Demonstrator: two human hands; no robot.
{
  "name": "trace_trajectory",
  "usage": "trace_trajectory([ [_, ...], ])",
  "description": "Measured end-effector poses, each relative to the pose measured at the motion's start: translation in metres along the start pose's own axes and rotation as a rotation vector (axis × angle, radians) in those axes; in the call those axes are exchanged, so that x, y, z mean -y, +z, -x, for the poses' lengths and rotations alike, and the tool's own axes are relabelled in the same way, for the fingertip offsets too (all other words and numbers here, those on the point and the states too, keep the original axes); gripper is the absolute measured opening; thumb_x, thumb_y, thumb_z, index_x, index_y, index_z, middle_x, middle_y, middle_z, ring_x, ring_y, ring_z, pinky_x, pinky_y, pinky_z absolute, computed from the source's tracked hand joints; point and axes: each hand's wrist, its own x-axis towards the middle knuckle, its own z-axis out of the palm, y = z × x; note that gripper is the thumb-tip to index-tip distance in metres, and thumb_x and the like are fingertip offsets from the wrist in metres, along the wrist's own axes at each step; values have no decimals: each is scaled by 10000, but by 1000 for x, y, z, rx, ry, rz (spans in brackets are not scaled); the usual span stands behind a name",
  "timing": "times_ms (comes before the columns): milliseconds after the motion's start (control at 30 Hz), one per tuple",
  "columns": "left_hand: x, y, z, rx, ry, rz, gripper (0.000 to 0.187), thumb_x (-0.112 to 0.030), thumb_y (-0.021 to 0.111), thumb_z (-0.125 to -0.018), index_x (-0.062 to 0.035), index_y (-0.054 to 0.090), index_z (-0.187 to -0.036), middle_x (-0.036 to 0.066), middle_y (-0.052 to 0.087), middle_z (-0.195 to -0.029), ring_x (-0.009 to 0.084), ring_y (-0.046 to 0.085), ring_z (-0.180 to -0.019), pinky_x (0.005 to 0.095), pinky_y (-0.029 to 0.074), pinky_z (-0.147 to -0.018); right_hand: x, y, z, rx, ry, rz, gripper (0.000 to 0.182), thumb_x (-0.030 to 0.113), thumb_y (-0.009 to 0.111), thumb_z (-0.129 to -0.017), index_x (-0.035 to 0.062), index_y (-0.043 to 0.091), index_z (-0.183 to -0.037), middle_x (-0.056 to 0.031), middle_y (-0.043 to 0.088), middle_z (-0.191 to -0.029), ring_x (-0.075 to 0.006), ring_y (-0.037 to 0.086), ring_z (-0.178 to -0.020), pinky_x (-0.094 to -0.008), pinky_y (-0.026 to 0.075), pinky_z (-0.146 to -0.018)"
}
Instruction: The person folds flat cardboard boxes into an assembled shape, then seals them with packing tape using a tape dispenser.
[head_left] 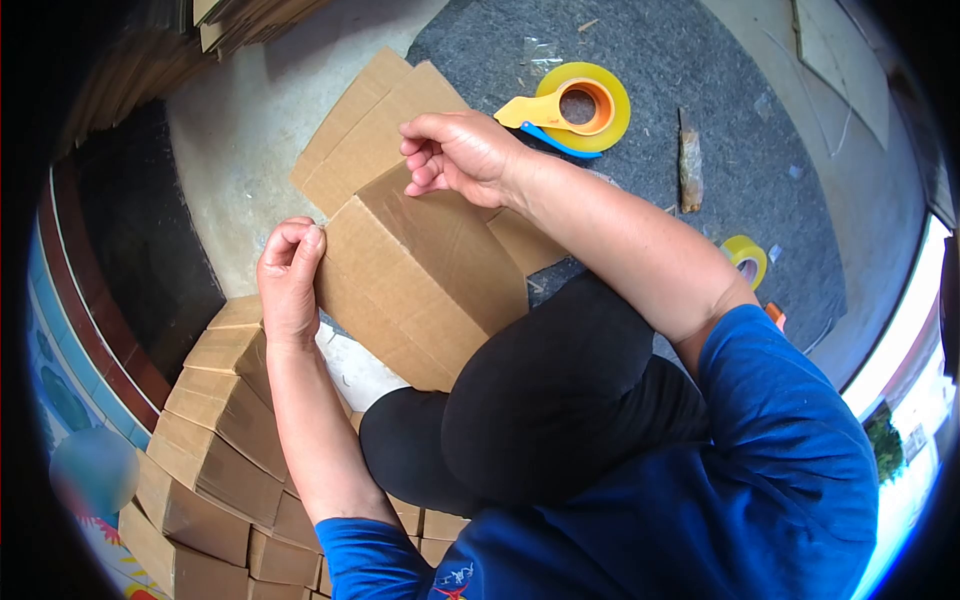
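A brown cardboard box [400, 275] stands tilted before my knees, with raised flaps [375, 125] at its far side. Beside the box's left corner is my left hand [290, 280], thumb pressed against curled fingers. Over the far upper edge is my right hand [460, 155], its fingers curled in and thumb bent against them. Whatever either hand pinches is too small or hidden to make out. Just beyond my right hand lies a yellow tape dispenser [520, 108] with a blue part and a large roll of yellow tape [622, 105].
Several closed cardboard boxes [235, 430] are stacked at lower left. Flat cardboard [250, 25] is piled at the top left. On the grey mat [690, 265] lie a smaller tape roll [742, 258] and a narrow tape-wrapped object [690, 165]. My bent knees [550, 390] are close to the box.
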Motion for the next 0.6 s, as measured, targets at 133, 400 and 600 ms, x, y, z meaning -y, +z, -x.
trace_trajectory([
  [133, -15, 3, 1, 24, -29, -103, 91, -145, 715, -915, -84, 658, -878, -25, 603, -977, 81, 538, -914, 242, 427, -867, 1, 0, -2, 25, 15, -21, 227, 243, 614, -960, 45, 610, -849, -47, 608, -737, -141, 608, -588, -388, 585, -728],
  [400, -74, 59, -6, 56, 26, -494, 116, -110, 622, -940, -12, 655, -992, -2, 607, -898, 92, 553, -838, 243, 467, -776, 2, 3, -1, 72, -11, -17, 251, 269, 616, -961, 50, 611, -838, -51, 606, -744, -158, 614, -600, -383, 581, -723],
  [600, -78, 81, -28, 236, 33, -848, 197, -93, 537, -911, 10, 678, -1004, 124, 648, -1012, 231, 625, -935, 330, 489, -864, 3, 4, -2, 94, -1, -44, 263, 288, 627, -955, 58, 615, -829, -51, 602, -740, -158, 609, -602, -362, 571, -710],
])
